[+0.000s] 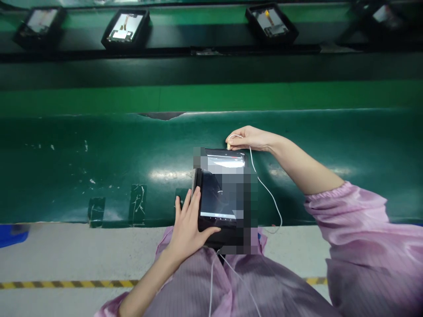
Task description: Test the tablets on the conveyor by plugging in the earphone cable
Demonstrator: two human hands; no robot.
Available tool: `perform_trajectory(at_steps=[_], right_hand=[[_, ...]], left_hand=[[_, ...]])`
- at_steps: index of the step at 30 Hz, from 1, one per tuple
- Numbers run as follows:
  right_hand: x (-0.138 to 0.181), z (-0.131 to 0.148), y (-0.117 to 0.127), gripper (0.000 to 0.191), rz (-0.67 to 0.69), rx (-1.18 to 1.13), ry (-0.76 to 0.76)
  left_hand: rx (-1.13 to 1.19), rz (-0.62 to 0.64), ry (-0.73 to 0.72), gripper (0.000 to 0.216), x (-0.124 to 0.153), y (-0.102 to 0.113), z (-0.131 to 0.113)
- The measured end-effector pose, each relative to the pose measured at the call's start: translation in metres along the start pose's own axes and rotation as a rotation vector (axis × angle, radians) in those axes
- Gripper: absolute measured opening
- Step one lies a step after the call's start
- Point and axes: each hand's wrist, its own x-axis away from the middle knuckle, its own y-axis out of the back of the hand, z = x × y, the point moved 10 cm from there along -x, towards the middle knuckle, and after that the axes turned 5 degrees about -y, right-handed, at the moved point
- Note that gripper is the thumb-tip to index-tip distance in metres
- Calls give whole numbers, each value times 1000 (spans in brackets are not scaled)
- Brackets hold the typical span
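Note:
A black tablet [218,200] with a dark glossy screen stands tilted at the near edge of the green conveyor belt [99,149]. My left hand [189,222] grips its left edge, thumb across the lower screen corner. My right hand [247,138] reaches to the tablet's far top edge and pinches the small plug [228,145] of a white cable [264,187]. The cable runs down from that hand past the tablet's right side to my lap. Part of the screen is blurred out.
Several open black trays [125,28] with parts sit on the far belt lane at the top. A tear [161,115] shows in the belt edge. Below the belt lies grey floor with a yellow-black striped line [66,284]. A blue object [13,233] is at the left.

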Motion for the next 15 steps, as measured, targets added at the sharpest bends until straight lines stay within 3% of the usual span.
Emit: perform_trajectory(at_steps=[6,10,12,15], right_hand=[[0,6,-3,26,-18,93,69],[3,14,2,20,-211,207,146],[26,20,7,20,-389,224,219],[99,22,-9,41,-614,252,404]], left_hand=[[2,-16,-16,112,-2,3,-2],[-12,-56,-15,111,-6,3,1],[-26,-98,-17,107,-8,5,2],[-45,-157,-53,101,-11,8,1]])
